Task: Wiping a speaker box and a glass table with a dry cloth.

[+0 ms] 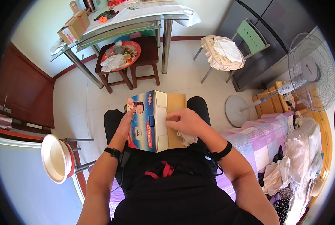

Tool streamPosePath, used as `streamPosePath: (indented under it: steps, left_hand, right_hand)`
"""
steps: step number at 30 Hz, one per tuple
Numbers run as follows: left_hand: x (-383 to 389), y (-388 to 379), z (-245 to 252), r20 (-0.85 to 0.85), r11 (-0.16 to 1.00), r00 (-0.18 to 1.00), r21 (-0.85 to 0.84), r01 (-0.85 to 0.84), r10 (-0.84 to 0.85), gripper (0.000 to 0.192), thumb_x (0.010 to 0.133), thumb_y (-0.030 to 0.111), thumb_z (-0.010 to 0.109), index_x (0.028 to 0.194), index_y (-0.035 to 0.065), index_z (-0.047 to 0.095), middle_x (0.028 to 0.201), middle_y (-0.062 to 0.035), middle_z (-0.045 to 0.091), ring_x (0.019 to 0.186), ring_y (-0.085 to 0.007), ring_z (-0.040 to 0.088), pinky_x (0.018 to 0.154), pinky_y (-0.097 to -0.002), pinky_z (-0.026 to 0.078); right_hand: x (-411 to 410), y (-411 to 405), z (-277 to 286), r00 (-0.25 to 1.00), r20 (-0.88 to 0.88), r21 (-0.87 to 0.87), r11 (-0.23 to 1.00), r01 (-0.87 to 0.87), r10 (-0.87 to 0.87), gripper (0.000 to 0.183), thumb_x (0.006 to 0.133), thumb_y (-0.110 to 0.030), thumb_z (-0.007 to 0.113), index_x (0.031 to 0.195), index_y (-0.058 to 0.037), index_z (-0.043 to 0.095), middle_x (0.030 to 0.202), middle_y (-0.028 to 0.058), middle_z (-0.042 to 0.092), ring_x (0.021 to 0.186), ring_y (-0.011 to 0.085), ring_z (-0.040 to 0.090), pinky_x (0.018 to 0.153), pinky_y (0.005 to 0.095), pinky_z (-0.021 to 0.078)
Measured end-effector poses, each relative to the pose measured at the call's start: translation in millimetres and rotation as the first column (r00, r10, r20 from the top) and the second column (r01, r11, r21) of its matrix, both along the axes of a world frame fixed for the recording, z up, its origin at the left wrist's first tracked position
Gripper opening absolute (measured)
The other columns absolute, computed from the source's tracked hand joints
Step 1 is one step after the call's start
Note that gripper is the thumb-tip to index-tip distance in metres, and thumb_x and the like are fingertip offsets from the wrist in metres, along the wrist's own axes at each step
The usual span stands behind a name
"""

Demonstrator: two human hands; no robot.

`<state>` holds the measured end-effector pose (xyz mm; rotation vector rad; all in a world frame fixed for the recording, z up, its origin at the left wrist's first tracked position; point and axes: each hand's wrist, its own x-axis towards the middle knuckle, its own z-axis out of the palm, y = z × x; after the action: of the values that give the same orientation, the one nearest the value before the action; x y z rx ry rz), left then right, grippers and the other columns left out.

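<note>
A printed cardboard box [140,121], blue with a picture and writing, rests across my lap. Its left side is in the grip of my left hand [124,125], thumb on the printed face. White end flaps [161,118] lie along the box's right side, and a plain brown cardboard panel [176,104] extends beyond them. Over this panel is my right hand [185,121], its fingers bent and the tips at the white flap's edge. Whether those fingertips pinch anything is unclear. A crumpled whitish cloth [187,139] shows just below the right hand, partly covered by it.
Ahead stands a glass table [145,19], with a red tray [133,60] of items on a wooden stool below. A padded chair [208,53] and a standing fan [311,70] are to the right, beside a bed [257,137] with clothes. Basins [55,160] sit at left.
</note>
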<state>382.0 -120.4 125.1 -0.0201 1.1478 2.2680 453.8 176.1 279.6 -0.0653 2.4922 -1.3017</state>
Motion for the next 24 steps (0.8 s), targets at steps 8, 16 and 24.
streamPosePath:
  steps: [8, 16, 24]
  left_hand:
    - [4.0, 8.1, -5.0, -0.160, 0.943, 0.987, -0.329, -0.049, -0.005, 0.074, 0.088, 0.050, 0.080, 0.140, 0.0026, 0.057, 0.123, -0.0057, 0.067, 0.107, -0.0142, 0.063, 0.094, -0.0293, 0.052]
    - [8.5, 17.4, 9.8, -0.216, 0.896, 0.976, -0.436, -0.083, -0.015, 0.058, 0.094, 0.035, 0.078, 0.137, 0.0012, 0.059, 0.120, -0.0066, 0.068, 0.104, -0.0143, 0.064, 0.093, -0.0296, 0.053]
    - [11.2, 20.4, 15.4, -0.223, 0.878, 0.974, -0.471, -0.084, -0.027, 0.055, 0.094, 0.032, 0.078, 0.136, 0.0005, 0.059, 0.118, -0.0061, 0.068, 0.102, -0.0133, 0.064, 0.090, -0.0287, 0.054]
  right_hand:
    - [-4.7, 13.9, -25.3, 0.964, 0.264, 0.150, 0.986, -0.066, 0.024, 0.054, 0.082, -0.047, 0.076, 0.103, 0.0029, 0.079, 0.094, 0.0227, 0.076, 0.085, 0.0328, 0.074, 0.082, 0.0398, 0.0565]
    - [9.7, 8.0, -52.6, 0.932, 0.303, 0.037, 0.980, 0.196, -0.198, 0.064, 0.076, -0.050, 0.082, 0.101, 0.0091, 0.077, 0.091, 0.0218, 0.075, 0.088, 0.0266, 0.073, 0.082, 0.0370, 0.0558]
    - [15.1, 11.3, -63.0, 0.921, 0.303, -0.090, 0.954, 0.285, -0.246, 0.062, 0.072, -0.045, 0.083, 0.101, 0.0095, 0.077, 0.093, 0.0211, 0.076, 0.087, 0.0265, 0.073, 0.081, 0.0357, 0.0559]
